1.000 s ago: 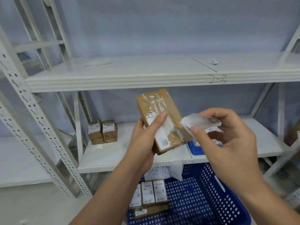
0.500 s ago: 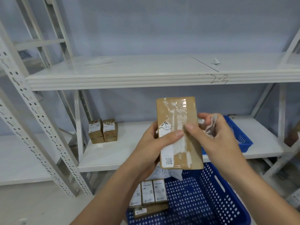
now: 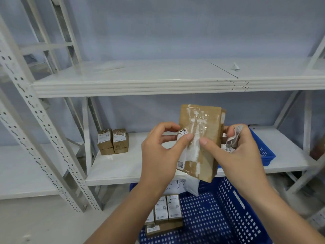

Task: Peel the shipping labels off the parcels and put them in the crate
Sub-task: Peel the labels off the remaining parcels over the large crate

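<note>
Parcel (image 3: 200,138) between both hands — crate (image 3: 228,217) below it, 4 boxes (image 3: 113,141) on shelf (image 3: 133,166) left.

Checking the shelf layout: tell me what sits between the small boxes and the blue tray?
Bare shelf between small boxes and blue tray, head view.

Brown cardboard parcel (image 3: 200,141) showing glossy clear tape, torn white paper label (image 3: 186,152) looking matt. Blue plastic crate (image 3: 228,212) showing perforated walls. White painted metal shelf (image 3: 158,85) gleaming smooth, slightly glossy.
</note>
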